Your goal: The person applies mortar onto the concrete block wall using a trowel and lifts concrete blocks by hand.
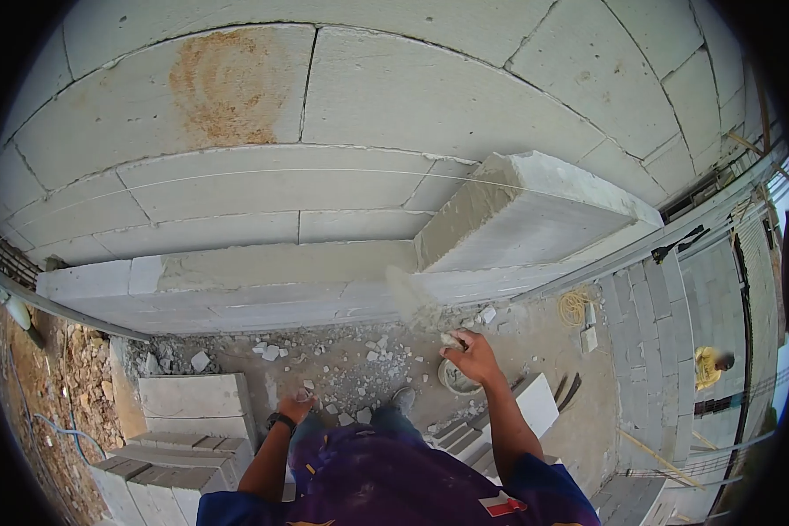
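Note:
My right hand (472, 358) is closed around the handle of a trowel, whose blade (415, 298) is smeared by motion in front of the low block wall. Beneath that hand stands a bucket (458, 378) with grey mortar inside. On the wall's top course lies a layer of wet mortar (289, 263). A large pale block (535, 215) rests on the course to the right of this layer. My left hand (296, 406), with a dark watch at the wrist, hangs low by my leg; its fingers are too blurred to read.
A tall block wall (386, 88) rises behind, with a string line (263, 172) stretched across it. Stacked blocks (193, 399) stand at left, more blocks (536, 405) at right. Rubble (324, 368) litters the floor. Another person (708, 366) in yellow is far right.

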{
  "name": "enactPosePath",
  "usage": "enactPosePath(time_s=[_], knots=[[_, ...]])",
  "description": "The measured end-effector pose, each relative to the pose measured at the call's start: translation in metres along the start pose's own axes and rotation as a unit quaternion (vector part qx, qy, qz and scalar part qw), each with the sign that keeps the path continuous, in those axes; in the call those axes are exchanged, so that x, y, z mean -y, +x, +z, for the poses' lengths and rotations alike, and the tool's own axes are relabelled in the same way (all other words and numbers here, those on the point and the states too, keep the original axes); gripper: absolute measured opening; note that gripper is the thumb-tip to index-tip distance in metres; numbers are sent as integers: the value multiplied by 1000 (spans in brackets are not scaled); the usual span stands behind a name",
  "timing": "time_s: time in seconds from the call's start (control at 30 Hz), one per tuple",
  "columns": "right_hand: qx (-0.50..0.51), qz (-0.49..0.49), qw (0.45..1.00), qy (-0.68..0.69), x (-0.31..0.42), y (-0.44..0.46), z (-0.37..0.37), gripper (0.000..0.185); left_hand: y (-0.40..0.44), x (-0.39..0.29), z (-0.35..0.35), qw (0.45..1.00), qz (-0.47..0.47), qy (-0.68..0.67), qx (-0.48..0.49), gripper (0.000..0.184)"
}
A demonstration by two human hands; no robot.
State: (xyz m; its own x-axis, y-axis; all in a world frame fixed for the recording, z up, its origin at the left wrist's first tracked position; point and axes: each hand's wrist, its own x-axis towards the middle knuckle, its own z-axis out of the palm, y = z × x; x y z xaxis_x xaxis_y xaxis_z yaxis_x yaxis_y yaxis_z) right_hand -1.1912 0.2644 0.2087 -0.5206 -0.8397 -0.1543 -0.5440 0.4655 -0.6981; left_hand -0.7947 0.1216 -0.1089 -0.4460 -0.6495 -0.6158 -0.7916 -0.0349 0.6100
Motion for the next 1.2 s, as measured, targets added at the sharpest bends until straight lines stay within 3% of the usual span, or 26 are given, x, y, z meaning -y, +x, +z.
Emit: enactPosePath(time_s=[0.03, 0.1, 0.17, 0.27, 0.4, 0.5, 0.6, 0.7, 0.9, 0.97, 1.1, 1.2], knots=[[-36, -58, 997, -45, 16, 11, 8, 33, 1, -6, -3, 1000, 16, -10, 6, 70], [-19, -28, 994, -101, 27, 44, 21, 41, 1, -16, -5, 998, 47, -33, 19, 72], [-101, 6, 977, -190, 18, 81, 42, 47, 24, -17, 3, 996, 32, -60, 54, 74], [-106, 113, 961, -230, 8, 122, 46, 49, 43, -29, 2, 990, 36, -130, 51, 81], [-103, 130, 967, -192, 4, 86, 38, 48, 30, -58, -11, 979, 51, -192, 44, 81], [-141, 122, 965, -186, -23, 28, 45, 50, 47, -25, 8, 980, 59, -189, 23, 80], [-166, 191, 948, -194, 0, -19, 60, 45, 26, -18, -9, 992, 57, -114, 6, 77], [-152, 128, 980, -24, -4, -26, 81, 38, 12, -19, -29, 996, -9, -56, 66, 82], [-7, 43, 996, 82, 24, 51, 53, 25, 28, -7, -18, 995, 20, -62, 75, 82], [76, 162, 959, 218, 38, 80, 24, 24, 39, 1, -8, 992, 43, -107, 55, 82], [148, 156, 941, 263, 21, 127, -20, 25, 17, -27, -34, 991, 27, -129, 39, 82], [171, 173, 919, 310, -14, 146, -48, 27, 36, 12, -14, 991, 65, -117, -12, 82]])
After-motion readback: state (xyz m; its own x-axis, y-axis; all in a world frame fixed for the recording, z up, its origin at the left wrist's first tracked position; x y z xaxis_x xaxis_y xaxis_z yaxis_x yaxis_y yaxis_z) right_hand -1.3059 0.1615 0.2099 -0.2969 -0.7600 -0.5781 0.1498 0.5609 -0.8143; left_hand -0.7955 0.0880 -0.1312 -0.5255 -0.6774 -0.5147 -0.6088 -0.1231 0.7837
